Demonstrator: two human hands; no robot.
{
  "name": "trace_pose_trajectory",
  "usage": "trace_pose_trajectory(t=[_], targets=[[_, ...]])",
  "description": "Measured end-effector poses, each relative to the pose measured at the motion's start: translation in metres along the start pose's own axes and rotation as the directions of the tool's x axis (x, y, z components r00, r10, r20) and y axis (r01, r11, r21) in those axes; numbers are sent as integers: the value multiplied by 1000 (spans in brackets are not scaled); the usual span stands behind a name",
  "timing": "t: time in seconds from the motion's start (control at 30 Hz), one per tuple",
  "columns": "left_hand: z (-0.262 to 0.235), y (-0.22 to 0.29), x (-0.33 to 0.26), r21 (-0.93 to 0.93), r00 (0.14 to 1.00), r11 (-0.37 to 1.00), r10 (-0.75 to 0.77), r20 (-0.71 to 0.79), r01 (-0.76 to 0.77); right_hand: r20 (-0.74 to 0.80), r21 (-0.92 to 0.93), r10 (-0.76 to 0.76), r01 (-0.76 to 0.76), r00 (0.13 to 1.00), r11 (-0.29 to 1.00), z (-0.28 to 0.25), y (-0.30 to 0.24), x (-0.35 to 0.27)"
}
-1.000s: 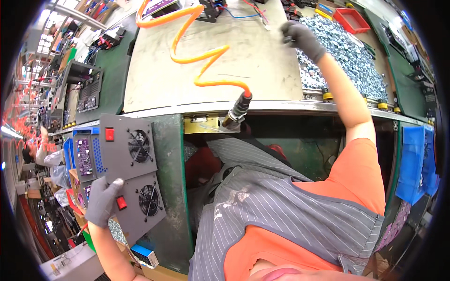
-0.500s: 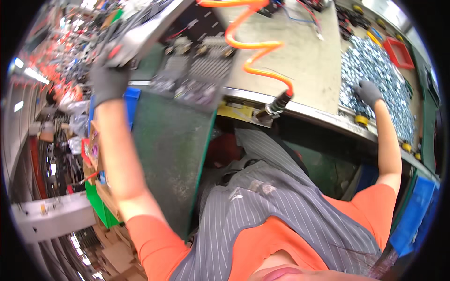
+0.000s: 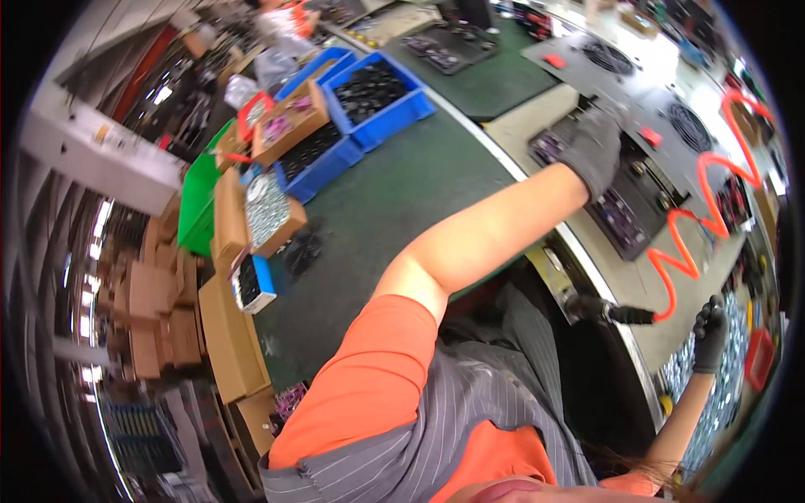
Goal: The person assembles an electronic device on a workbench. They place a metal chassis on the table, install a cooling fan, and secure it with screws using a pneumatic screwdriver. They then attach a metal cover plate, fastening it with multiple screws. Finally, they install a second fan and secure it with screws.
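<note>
My gloved left hand (image 3: pixel 594 152) reaches across to the near edge of a grey metal panel (image 3: pixel 579 60) with round fan grilles. Its fingers are blurred against that edge, so their grip cannot be made out. Below them lies a dark shallow metal tray (image 3: pixel 631 216) with electrical parts in it. My gloved right hand (image 3: pixel 711 337) is closed, fingers curled up, above a heap of small silvery metal parts (image 3: pixel 728 369). Whatever it may hold is hidden. Between the hands, a black-handled power driver (image 3: pixel 616 313) hangs on a coiled orange hose (image 3: pixel 708 201) at the table edge.
At left stand blue bins (image 3: pixel 411 109) of black parts, cardboard boxes (image 3: pixel 295 220) of small parts and a green bin (image 3: pixel 197 205). A green work surface (image 3: pixel 394 193) lies before them. Another dark tray (image 3: pixel 449 46) sits farther back. A red container (image 3: pixel 759 356) stands far right.
The view has swung left, bringing the bins into sight. My left hand stays by the panel's edge, and the panel now lies flatter. My right hand has come up from the silvery heap and closed.
</note>
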State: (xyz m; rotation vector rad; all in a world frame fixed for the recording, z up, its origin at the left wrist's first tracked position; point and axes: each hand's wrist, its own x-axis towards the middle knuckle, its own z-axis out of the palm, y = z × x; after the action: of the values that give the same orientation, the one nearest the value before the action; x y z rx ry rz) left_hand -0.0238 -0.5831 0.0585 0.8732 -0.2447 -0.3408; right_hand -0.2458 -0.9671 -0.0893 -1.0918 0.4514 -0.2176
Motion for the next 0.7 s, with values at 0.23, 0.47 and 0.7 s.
trace_pose_trajectory(t=[0.23, 0.47, 0.7], targets=[[-139, 117, -63, 960, 934, 72, 261, 243, -270, 330, -923, -438, 383, 836, 36, 49, 64, 60], [-339, 301, -145, 801, 767, -428, 639, -60, 419, 197, -949, -294, 257, 935, 182, 29, 66, 52], [-427, 392, -193, 342, 506, -380, 729, -462, 859, 279, -958, -374, 228, 885, -175, -9, 82, 56]])
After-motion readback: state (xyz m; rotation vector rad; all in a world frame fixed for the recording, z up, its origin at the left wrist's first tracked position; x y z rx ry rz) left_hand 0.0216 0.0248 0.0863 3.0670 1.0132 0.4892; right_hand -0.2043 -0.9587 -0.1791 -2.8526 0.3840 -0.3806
